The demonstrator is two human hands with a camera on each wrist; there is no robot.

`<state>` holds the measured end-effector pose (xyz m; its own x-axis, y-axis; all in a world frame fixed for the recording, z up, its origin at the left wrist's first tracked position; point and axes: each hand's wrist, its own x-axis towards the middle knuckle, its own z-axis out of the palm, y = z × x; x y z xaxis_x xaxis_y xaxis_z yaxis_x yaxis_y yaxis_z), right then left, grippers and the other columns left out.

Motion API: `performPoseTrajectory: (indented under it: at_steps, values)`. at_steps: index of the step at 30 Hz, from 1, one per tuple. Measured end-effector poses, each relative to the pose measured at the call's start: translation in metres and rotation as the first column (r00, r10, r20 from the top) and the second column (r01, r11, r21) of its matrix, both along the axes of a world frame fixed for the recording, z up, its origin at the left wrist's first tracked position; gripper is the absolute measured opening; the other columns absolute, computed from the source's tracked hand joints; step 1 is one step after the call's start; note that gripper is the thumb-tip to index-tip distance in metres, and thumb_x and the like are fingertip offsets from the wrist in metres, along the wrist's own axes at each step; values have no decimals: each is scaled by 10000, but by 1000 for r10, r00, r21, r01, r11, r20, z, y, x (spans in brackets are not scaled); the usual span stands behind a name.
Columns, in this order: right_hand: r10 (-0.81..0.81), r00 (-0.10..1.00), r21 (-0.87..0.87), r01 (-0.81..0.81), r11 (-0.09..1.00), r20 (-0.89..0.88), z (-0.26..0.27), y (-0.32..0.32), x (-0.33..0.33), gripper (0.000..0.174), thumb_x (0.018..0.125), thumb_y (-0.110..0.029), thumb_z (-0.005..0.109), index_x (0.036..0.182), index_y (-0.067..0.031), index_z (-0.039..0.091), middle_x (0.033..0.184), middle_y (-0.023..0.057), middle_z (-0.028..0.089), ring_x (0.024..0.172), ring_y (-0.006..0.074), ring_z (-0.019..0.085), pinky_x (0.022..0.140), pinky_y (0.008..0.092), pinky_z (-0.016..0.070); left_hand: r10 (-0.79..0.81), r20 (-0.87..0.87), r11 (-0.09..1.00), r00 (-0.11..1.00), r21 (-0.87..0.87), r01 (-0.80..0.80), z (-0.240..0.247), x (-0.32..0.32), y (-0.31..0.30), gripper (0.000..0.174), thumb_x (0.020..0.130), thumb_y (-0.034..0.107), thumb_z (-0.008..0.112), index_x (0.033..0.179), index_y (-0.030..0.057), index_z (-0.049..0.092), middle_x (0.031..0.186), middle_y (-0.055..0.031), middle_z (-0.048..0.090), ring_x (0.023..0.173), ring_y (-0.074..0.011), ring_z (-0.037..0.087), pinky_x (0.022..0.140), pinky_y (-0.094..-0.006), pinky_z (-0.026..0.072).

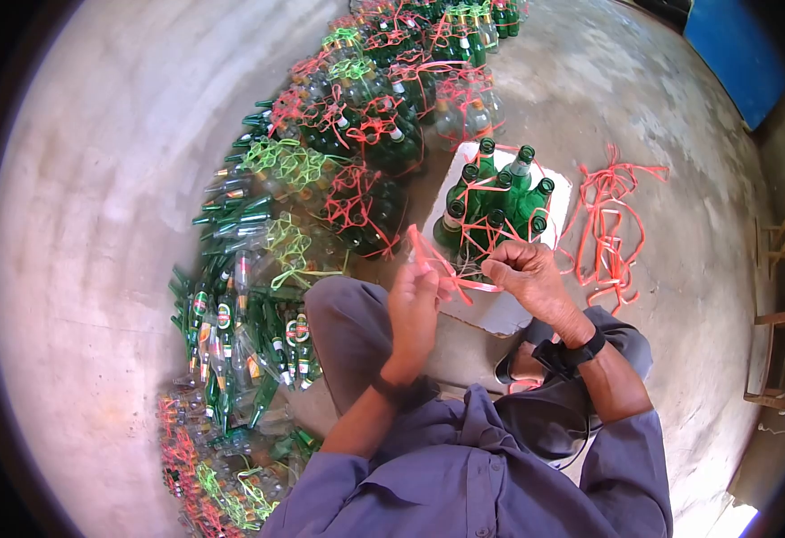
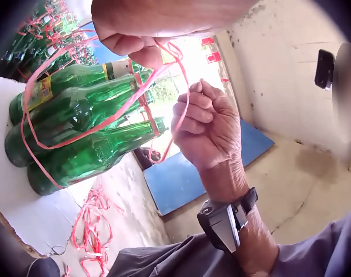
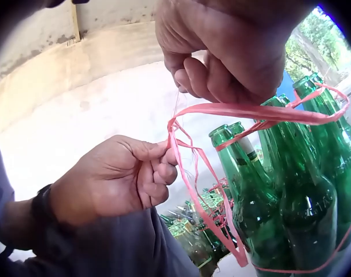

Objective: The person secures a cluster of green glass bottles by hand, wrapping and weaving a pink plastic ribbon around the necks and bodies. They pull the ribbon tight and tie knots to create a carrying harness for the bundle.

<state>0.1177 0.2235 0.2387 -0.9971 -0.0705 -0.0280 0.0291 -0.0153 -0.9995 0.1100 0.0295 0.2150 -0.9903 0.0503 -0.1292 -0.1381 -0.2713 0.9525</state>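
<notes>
A cluster of several green glass bottles stands upright on a white block, with pink plastic twine looped around the bottle necks. My left hand is just left of the cluster and pinches the twine between thumb and fingers, clearest in the right wrist view. Close to the front bottles, my right hand has curled fingers and pinches a thin strand of the twine. Loops of twine hang slack beside the bottles in the left wrist view. The right fingertips are partly hidden in the right wrist view.
Loose pink twine lies in a heap on the floor right of the block. Bundled bottles tied with pink and green twine stand to the left and back. Unbundled bottles lie piled at the left. A wooden stand is at far right.
</notes>
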Motion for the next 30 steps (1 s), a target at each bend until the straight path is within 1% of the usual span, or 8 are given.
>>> performPoseTrajectory:
  at_steps: [8,11,14,16,20,22,25,30]
  values:
    - [-103,994,-87,107,990,44,4,-1,-1,203,955,-151,657,811,-8,664,657,-66,533,602,24,415,544,232,346,-78,-20,996,997,-38,77,5,4,-2,70,1020,117,511,1031,57,546,910,-92,705,620,-89,601,523,-203,419]
    - [-96,994,-24,95,995,-51,1,-9,2,224,957,-188,695,813,-19,662,677,-55,557,633,23,455,538,225,359,-83,-28,997,996,-10,83,4,4,0,77,1020,122,514,1031,52,546,880,-94,701,590,-96,599,498,-199,410]
    - [25,999,66,-22,998,-38,-2,-12,4,187,945,-166,679,868,5,681,714,-18,624,658,34,533,601,239,451,-81,-31,997,996,-10,81,3,4,1,86,1018,127,521,1028,45,545,870,-93,699,587,-99,602,495,-198,409]
    - [46,999,139,-46,989,3,-14,-14,3,197,899,-177,718,912,16,684,753,55,685,694,85,616,635,270,501,-81,-17,996,997,-35,80,0,4,0,91,1016,130,530,1026,41,543,866,-92,697,571,-100,597,488,-198,408]
    - [89,992,300,-60,952,-85,-25,-16,5,252,847,-177,737,960,41,678,790,128,706,681,156,656,634,315,520,-76,11,997,997,18,76,3,5,2,94,1014,133,537,1030,40,544,836,-81,683,563,-103,597,483,-201,405]
    - [202,977,338,-166,926,-72,-24,-16,4,275,820,-157,724,987,57,679,777,160,704,655,217,673,636,347,530,-88,38,995,995,55,86,5,5,1,89,1011,130,544,1035,45,548,839,-73,678,560,-99,586,481,-202,400]
    - [233,971,323,-239,916,59,-18,-15,3,240,821,-138,703,962,56,692,751,153,707,655,230,684,638,356,533,-84,61,993,995,90,78,-4,2,-4,82,1010,128,547,1042,52,550,878,-78,687,542,-96,563,473,-202,391]
    - [185,982,376,-164,912,-21,-22,-15,2,182,840,-133,690,853,48,700,697,140,688,622,206,664,601,357,511,-143,47,985,989,101,138,-3,0,-5,106,1012,149,548,1069,62,568,958,-74,697,622,-83,570,535,-208,405]
